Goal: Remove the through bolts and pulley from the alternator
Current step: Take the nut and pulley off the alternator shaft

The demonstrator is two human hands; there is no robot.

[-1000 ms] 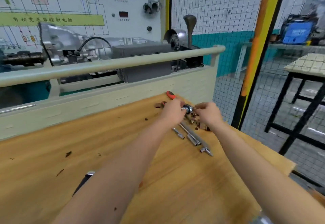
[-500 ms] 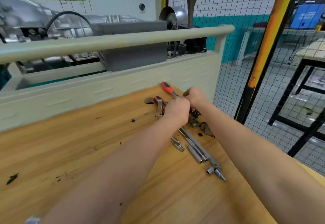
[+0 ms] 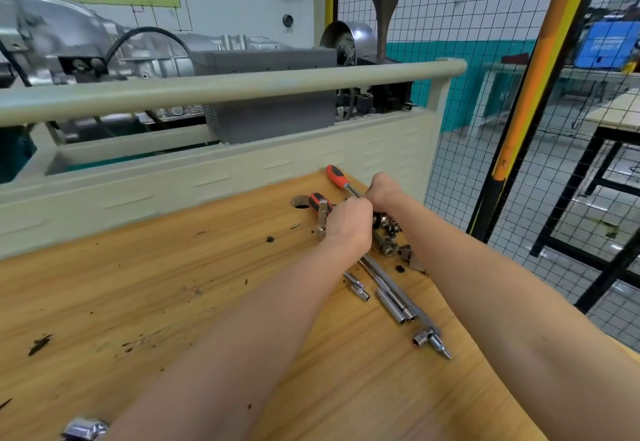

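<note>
Both hands are meeting at the far edge of the wooden tabletop [image 3: 145, 302]: the left hand [image 3: 349, 222] and right hand [image 3: 384, 191] are curling their fingers around a red-handled ratchet [image 3: 341, 181], sockets [image 3: 388, 232] scattered just beneath, wire fence [image 3: 467, 25] standing beyond. No alternator is showing.

Two hands, the left hand [image 3: 349, 224] and the right hand [image 3: 384, 191], meet over the tools. Two red-handled tools, one [image 3: 335, 175] past the hands and one [image 3: 316, 201] left of them. About four long metal bars [image 3: 391, 303] lie nearer than the hands.

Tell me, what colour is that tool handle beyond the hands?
Red and black, on the tool handle, head view.
</note>
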